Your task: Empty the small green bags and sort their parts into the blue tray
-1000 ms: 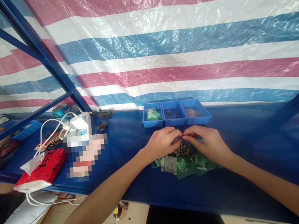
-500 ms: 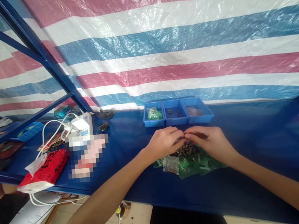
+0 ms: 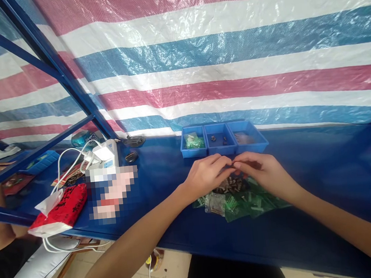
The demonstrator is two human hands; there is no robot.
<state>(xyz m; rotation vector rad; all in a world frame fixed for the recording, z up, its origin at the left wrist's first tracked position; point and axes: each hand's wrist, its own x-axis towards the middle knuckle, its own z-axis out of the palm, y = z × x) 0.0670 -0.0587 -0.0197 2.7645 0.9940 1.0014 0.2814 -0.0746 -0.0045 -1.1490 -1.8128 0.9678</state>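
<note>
Green plastic packets (image 3: 234, 207) lie before blue rectangular bins (image 3: 221, 150); your left hand (image 3: 207, 173) and right hand (image 3: 267, 171) pinch closed, contents indiscernible.

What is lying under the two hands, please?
A heap of small parts, beside green packets and a clear packet. The left hand and right hand cover part of this area, so what lies there cannot be seen.

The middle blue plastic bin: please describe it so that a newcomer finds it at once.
Before the red, white and blue striped plastic sheet, on the blue table, three adjoining blue plastic bins stand beyond the bare left hand and right hand. The middle blue plastic bin alone shows a few small, dark parts; the left bin holds green contents, the right bin pale ones.
</note>
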